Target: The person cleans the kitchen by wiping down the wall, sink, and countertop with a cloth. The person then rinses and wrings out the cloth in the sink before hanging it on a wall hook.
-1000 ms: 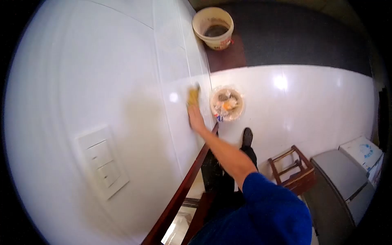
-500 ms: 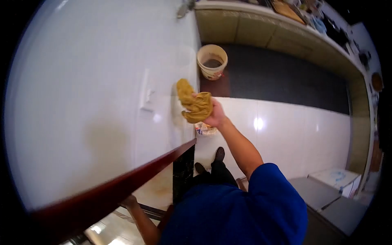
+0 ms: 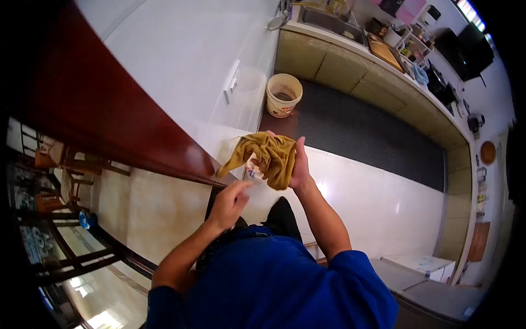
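Note:
A crumpled mustard-yellow cloth (image 3: 276,159) lies across my right hand (image 3: 299,169), which grips it from below and the right side. The thumb shows along its edge, and the other fingers are mostly hidden by the fabric. One end of the cloth hangs out to the left. Just below that end is my left hand (image 3: 229,204), slightly blurred, fingers stretched towards the cloth but apart from it, holding nothing. Partly behind the cloth, a small container with coloured print (image 3: 253,171) shows near the wall.
A cream bucket (image 3: 282,101) stands by the tiled wall, at the end of a dark floor mat (image 3: 361,123). A dark red wooden door frame (image 3: 137,115) runs along my left. Beyond the mat are cabinets (image 3: 339,68) with a sink (image 3: 329,23); a white box (image 3: 422,267) sits at lower right.
My left hand has come up from the door frame to beside the cloth. My right hand has drawn the cloth down and nearer, and it is spread wider. The view has turned towards the kitchen.

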